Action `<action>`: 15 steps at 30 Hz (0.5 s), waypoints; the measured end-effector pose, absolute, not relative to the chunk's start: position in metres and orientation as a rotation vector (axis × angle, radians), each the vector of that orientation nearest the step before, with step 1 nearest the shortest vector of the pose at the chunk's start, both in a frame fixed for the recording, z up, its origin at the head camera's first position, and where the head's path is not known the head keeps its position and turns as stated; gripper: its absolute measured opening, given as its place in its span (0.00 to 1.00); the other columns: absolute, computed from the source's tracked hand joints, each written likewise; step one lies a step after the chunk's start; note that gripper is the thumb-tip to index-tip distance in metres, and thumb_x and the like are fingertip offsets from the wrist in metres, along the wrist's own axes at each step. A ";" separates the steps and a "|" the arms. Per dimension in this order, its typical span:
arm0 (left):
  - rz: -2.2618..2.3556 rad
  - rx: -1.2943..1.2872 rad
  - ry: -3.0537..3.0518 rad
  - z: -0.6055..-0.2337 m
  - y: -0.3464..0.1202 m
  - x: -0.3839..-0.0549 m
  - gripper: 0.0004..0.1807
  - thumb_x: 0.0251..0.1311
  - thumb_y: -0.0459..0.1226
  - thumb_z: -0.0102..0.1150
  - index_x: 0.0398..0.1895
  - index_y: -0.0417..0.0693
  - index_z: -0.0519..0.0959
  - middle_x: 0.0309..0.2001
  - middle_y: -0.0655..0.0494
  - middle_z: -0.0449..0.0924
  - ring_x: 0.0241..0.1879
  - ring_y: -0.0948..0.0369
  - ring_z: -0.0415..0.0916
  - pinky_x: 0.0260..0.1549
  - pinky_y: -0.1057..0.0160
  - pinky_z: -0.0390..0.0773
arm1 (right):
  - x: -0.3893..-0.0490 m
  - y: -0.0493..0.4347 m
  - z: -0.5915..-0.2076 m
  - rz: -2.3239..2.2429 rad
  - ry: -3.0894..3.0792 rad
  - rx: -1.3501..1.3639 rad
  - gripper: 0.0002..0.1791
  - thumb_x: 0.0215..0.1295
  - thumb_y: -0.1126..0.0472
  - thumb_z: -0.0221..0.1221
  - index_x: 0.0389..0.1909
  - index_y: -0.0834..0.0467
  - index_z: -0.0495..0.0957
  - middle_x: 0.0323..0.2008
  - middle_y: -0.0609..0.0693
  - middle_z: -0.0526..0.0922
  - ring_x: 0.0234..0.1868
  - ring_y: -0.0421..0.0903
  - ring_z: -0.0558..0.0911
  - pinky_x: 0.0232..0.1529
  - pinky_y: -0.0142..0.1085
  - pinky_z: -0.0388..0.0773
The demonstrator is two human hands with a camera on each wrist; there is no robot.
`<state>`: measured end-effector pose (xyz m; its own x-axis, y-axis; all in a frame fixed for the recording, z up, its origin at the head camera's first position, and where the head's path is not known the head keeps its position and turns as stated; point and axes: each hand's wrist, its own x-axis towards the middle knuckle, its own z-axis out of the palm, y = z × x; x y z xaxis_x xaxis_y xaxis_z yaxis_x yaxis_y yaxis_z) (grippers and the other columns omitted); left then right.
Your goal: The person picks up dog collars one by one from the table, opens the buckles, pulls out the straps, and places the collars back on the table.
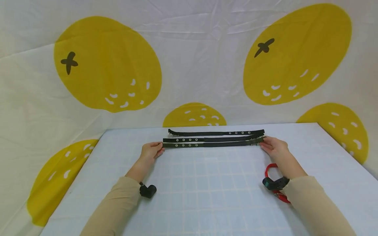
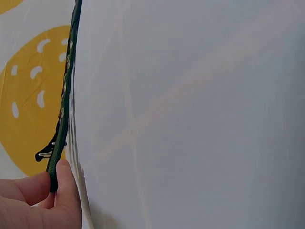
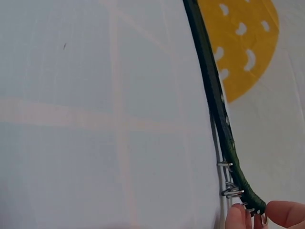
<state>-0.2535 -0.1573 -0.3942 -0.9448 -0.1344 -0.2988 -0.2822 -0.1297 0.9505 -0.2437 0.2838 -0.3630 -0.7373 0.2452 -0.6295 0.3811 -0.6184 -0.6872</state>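
Observation:
My left hand (image 1: 150, 152) pinches the left end of a dark green strap (image 1: 227, 144) with a row of metal eyelets. At its other end my right hand (image 1: 276, 149) pinches the strap between thumb and fingers. Held this way, the strap stretches sideways, nearly straight. Small metal hooks or rings (image 3: 232, 192) show near the right end in the right wrist view. Just behind it lies a similar black strap (image 1: 183, 140) with eyelets, its right part overlapped. Farther back is another black strap (image 1: 200, 133), its left tip bent up.
A red loop (image 1: 271, 166) with a small metal part lies beside my right wrist, partly hidden by the black wrist camera (image 1: 274, 184). The pale checked tabletop (image 1: 203, 190) meets a white cloth backdrop (image 1: 200, 65) printed with yellow fruit shapes.

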 end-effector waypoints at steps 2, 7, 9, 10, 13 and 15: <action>2.202 -0.481 2.007 -0.393 -0.159 -0.253 0.21 0.64 0.24 0.49 0.59 0.23 0.64 0.52 0.33 0.70 0.24 0.69 0.76 0.33 0.75 0.78 | -0.241 0.285 -0.361 -2.504 1.366 1.112 0.35 0.61 0.68 0.58 0.69 0.50 0.59 0.43 0.47 0.80 0.39 0.41 0.80 0.54 0.35 0.69; 2.112 -0.442 2.042 -0.392 -0.164 -0.251 0.22 0.65 0.26 0.47 0.61 0.26 0.64 0.56 0.34 0.67 0.28 0.69 0.76 0.36 0.75 0.77 | -0.238 0.293 -0.359 -2.539 1.318 1.100 0.41 0.57 0.68 0.62 0.70 0.48 0.57 0.51 0.46 0.74 0.40 0.41 0.79 0.54 0.35 0.68; 2.070 -0.401 2.077 -0.393 -0.166 -0.250 0.22 0.65 0.26 0.47 0.62 0.26 0.63 0.58 0.34 0.66 0.30 0.69 0.75 0.38 0.74 0.77 | -0.237 0.297 -0.358 -2.554 1.275 1.064 0.42 0.57 0.68 0.62 0.70 0.46 0.55 0.56 0.47 0.71 0.47 0.40 0.78 0.55 0.34 0.66; 2.050 -0.375 2.096 -0.393 -0.168 -0.249 0.22 0.66 0.25 0.46 0.62 0.26 0.62 0.59 0.33 0.65 0.31 0.69 0.75 0.38 0.74 0.76 | -0.236 0.298 -0.358 -2.543 1.272 1.050 0.43 0.57 0.67 0.63 0.71 0.45 0.54 0.61 0.46 0.68 0.52 0.40 0.76 0.56 0.34 0.66; 1.982 -0.306 2.168 -0.392 -0.170 -0.248 0.23 0.65 0.25 0.46 0.63 0.27 0.61 0.60 0.32 0.64 0.37 0.66 0.74 0.43 0.71 0.76 | -0.232 0.303 -0.357 -2.504 1.295 0.995 0.44 0.59 0.61 0.62 0.71 0.43 0.49 0.70 0.41 0.53 0.64 0.38 0.64 0.58 0.32 0.63; 1.954 -0.289 2.202 -0.391 -0.171 -0.248 0.23 0.65 0.25 0.46 0.63 0.28 0.62 0.59 0.33 0.65 0.40 0.63 0.73 0.47 0.67 0.75 | -0.230 0.308 -0.356 -2.498 1.292 0.965 0.45 0.58 0.59 0.62 0.72 0.42 0.47 0.69 0.42 0.57 0.65 0.37 0.62 0.58 0.31 0.64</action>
